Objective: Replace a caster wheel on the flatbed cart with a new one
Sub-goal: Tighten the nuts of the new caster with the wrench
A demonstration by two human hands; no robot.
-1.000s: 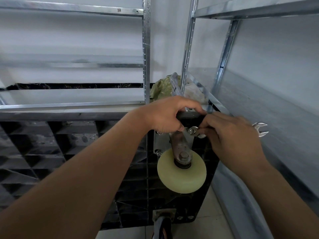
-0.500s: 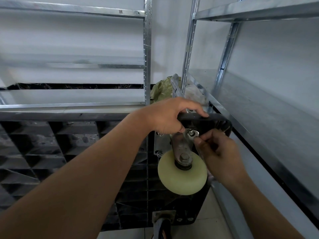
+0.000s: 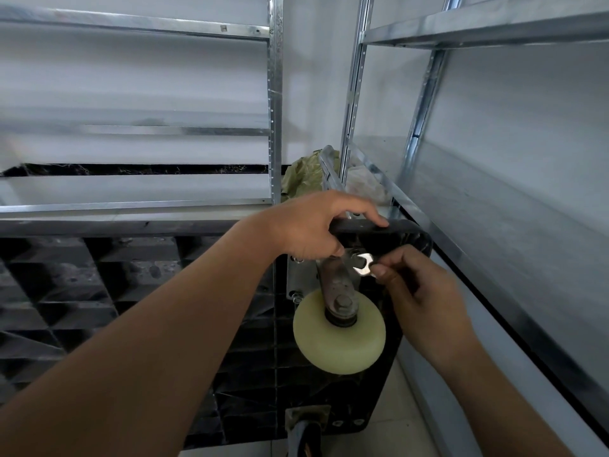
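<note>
The black flatbed cart (image 3: pixel 138 291) stands on its edge with its ribbed underside toward me. A pale yellow caster wheel (image 3: pixel 339 338) hangs in a rusty metal bracket (image 3: pixel 334 282) bolted near the cart's upper right corner. My left hand (image 3: pixel 313 225) grips the cart's top edge just above the bracket. My right hand (image 3: pixel 418 291) holds a small silver open-end wrench (image 3: pixel 362 263), its jaw at a bolt on the bracket's mounting plate. The wrench handle is hidden in my fingers.
Metal shelving racks (image 3: pixel 494 31) rise behind and to the right, and a low shelf (image 3: pixel 494 225) runs close along the cart's right side. A second, dark caster (image 3: pixel 306 433) sits at the cart's bottom edge. A crumpled green bag (image 3: pixel 303 176) lies behind the cart.
My right hand swung the wrench downward from a raised position at the right, then brought its jaw back up to the bolt. The left hand stayed on the cart's edge.
</note>
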